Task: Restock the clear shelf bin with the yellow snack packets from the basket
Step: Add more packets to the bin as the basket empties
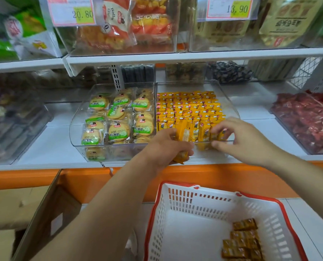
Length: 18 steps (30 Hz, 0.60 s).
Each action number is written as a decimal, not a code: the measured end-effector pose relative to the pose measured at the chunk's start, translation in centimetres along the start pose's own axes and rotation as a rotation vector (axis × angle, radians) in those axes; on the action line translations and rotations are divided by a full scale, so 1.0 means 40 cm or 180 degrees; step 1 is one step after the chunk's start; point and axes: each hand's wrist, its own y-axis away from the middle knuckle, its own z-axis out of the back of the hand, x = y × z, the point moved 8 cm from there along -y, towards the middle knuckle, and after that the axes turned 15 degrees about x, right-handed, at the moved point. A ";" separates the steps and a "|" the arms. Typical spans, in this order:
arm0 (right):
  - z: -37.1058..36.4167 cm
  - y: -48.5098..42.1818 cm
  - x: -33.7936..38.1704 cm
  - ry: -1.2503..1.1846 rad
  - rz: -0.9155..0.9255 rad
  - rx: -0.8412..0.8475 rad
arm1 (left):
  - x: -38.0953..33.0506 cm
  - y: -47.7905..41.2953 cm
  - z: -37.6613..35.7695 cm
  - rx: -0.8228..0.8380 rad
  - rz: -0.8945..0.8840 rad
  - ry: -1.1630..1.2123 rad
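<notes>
Nearest me, the basket [281, 202] holds a few yellow packets [245, 240] in its right corner. My left hand [166, 147] grips a bundle of them at the clear bin's [230, 102] front edge. My right hand [238, 140] pinches one into the front row. I'd seat each upright next. The price tags [72, 11] above read 20.80 and 13.90.

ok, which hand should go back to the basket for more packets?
Right, probably. The left hand grips a bundle of packets at the bin front, so it is busy. The right hand holds no bundle, and the leftover packets lie on its side of the basket.
</notes>
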 end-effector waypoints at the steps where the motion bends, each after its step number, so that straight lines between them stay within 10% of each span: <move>1: -0.012 0.037 -0.002 -0.0308 0.0016 0.0057 | -0.001 -0.001 -0.011 0.0067 -0.0018 -0.0091; 8: -0.029 0.107 -0.018 -0.2607 -0.0518 0.0069 | -0.023 -0.003 -0.124 0.0577 -0.0190 -0.0516; 18: -0.022 0.103 -0.002 -0.2969 -0.0345 0.0443 | -0.013 -0.016 -0.174 0.0524 -0.0106 -0.0672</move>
